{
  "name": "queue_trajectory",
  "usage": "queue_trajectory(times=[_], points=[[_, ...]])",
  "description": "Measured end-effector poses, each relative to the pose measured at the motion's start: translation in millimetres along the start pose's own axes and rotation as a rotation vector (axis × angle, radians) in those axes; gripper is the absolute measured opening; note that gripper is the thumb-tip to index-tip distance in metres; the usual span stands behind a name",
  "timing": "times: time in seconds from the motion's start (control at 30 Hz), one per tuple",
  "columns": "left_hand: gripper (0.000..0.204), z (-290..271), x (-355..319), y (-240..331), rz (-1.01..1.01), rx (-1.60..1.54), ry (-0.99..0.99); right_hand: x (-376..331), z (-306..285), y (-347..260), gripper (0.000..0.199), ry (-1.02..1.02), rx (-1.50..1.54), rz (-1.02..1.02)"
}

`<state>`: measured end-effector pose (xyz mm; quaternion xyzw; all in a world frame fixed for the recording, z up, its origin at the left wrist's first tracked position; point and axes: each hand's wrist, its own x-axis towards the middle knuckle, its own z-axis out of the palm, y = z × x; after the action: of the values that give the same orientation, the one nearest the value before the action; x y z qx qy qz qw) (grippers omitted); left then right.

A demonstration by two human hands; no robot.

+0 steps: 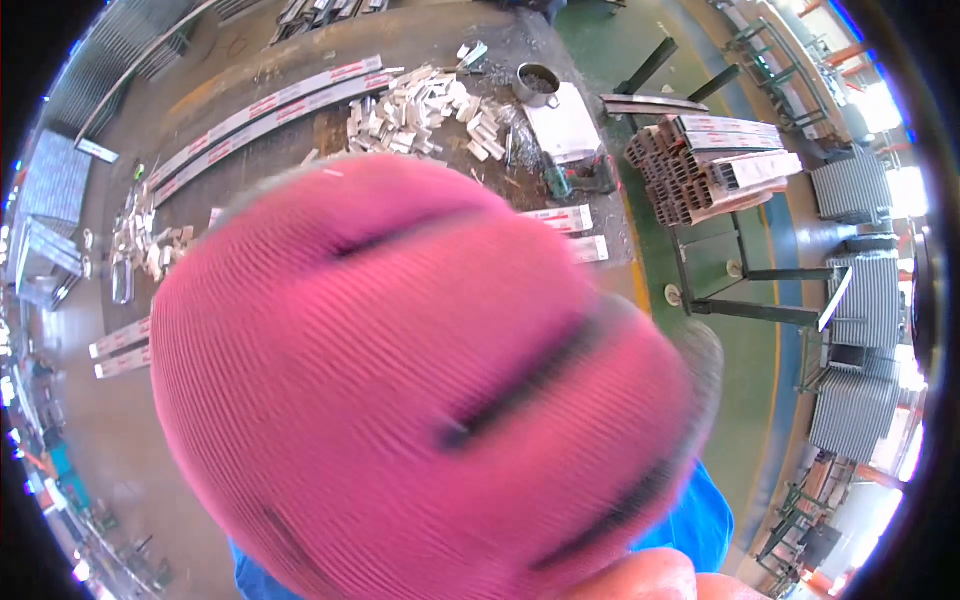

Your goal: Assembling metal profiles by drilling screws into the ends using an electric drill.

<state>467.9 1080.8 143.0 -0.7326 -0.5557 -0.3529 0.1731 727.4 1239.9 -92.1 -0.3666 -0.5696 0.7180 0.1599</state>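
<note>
A pink knitted work glove [400, 350] fills the middle of the head view, very close to the camera. It is on a hand I take for my left hand [360, 390], its back toward me and its fingers curled together toward the right. Grey shows along the glove's outer edges. The palm side is hidden, so I cannot see what the fingers close on. At the lower edge, bare rounded fingers [640, 577] show beside the glove, apparently my right hand; most of it is cut off. Blue clothing [700, 515] shows behind the glove.
Beyond the glove, a dark worktable [310, 60] carries long pale bars [265, 110], a heap of short white pieces [415, 110], a metal pot [537, 85], white paper [565, 125] and a green power drill [575, 180]. A stack of metal profiles [690, 170] rests on a stand at right.
</note>
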Motion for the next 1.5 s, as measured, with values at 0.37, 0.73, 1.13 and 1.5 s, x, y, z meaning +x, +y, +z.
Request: queue_trajectory(times=[0.37, 0.73, 1.13, 1.5], points=[[0.073, 130.5, -274.8, -145.7, -1.207, -0.308, 1.175, 18.8, -28.6, 2.8, 0.035, -0.081, -0.092, -0.033], [0.079, 224.9, -404.8, -253.5, -1.471, -0.831, 1.037, 52.3, -43.2, -5.7, 0.051, -0.053, -0.175, -0.096], [0.087, 214.6, -234.5, -196.4, -1.377, -0.723, 1.056, 93.8, -133.9, 119.9, 0.044, 0.013, -0.004, 0.214], [0.091, 223.7, -73.1, -28.3, -0.724, -1.008, 0.953, 137.4, -230.2, 179.6, 0.043, -0.305, 0.056, 0.367]])
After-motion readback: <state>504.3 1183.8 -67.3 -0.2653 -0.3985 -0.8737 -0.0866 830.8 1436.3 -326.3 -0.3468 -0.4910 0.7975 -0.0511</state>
